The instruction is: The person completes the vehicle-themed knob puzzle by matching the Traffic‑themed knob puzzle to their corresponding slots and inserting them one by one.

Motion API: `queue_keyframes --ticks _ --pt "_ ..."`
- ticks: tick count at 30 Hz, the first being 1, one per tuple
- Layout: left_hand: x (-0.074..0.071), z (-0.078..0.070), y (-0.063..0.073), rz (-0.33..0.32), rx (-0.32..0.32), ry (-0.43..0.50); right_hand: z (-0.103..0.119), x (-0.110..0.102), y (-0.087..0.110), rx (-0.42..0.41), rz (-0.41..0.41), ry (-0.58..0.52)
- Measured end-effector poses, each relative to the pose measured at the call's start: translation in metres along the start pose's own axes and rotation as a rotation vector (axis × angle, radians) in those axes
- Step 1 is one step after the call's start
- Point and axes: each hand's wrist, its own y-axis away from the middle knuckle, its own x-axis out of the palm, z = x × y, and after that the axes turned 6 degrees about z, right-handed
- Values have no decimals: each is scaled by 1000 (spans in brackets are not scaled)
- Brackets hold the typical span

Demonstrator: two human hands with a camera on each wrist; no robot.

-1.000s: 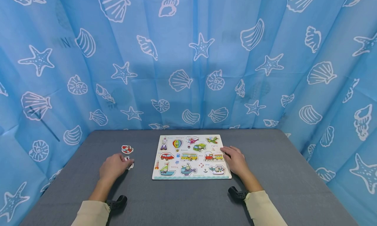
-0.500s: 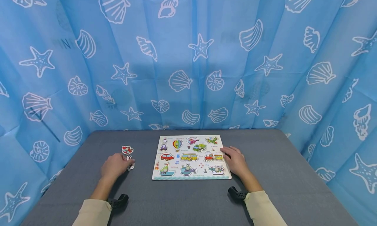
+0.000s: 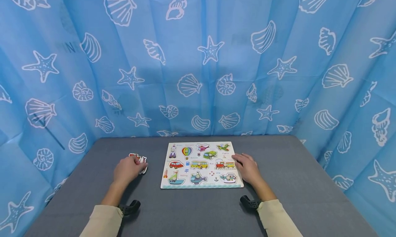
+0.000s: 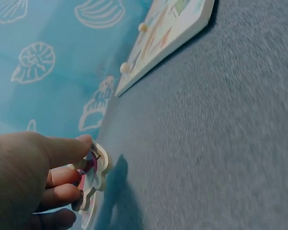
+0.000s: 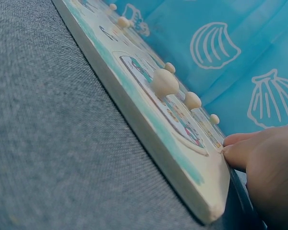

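My left hand (image 3: 127, 169) pinches a small white-edged wooden puzzle piece (image 4: 100, 170) by its knob, between thumb and fingers. The picture on it is mostly covered; a pink-red patch shows in the left wrist view. Just behind the fingers lies a red puzzle piece (image 3: 134, 155), partly hidden by the hand. The white knobbed puzzle board (image 3: 202, 187) lies flat at the middle of the table, with vehicle pieces such as a yellow bus (image 3: 199, 165) and a red car (image 3: 176, 164) on it. Fingertips of my right hand (image 3: 248, 169) rest at the board's right edge.
A grey cloth-covered table (image 3: 185, 213) runs back to a blue curtain (image 3: 210, 92) printed with shells and starfish. Each wrist carries a black strap-like device, the left one (image 3: 131, 208) close above the tabletop.
The left hand has lifted the held puzzle piece and moved right and slightly back, now overlapping the red piece. The right hand and the board stay put.
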Motion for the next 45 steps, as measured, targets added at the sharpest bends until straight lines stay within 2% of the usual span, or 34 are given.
queue_keyframes --ticks 12,18,22,35,41,45 --pt "12 -26 -13 -88 37 61 2 0 0 10 3 5" --pt "19 -37 -20 -136 101 114 4 -2 1 14 7 -4" --pt "22 -47 -22 -137 126 159 3 -2 1 12 2 -5" --pt "34 -80 -29 -169 190 217 4 -1 2 21 1 0" --pt "41 -94 -36 -146 213 267 3 -1 1 16 -4 -8" --pt "47 -105 -38 -118 217 265 2 -1 1 4 1 -10"
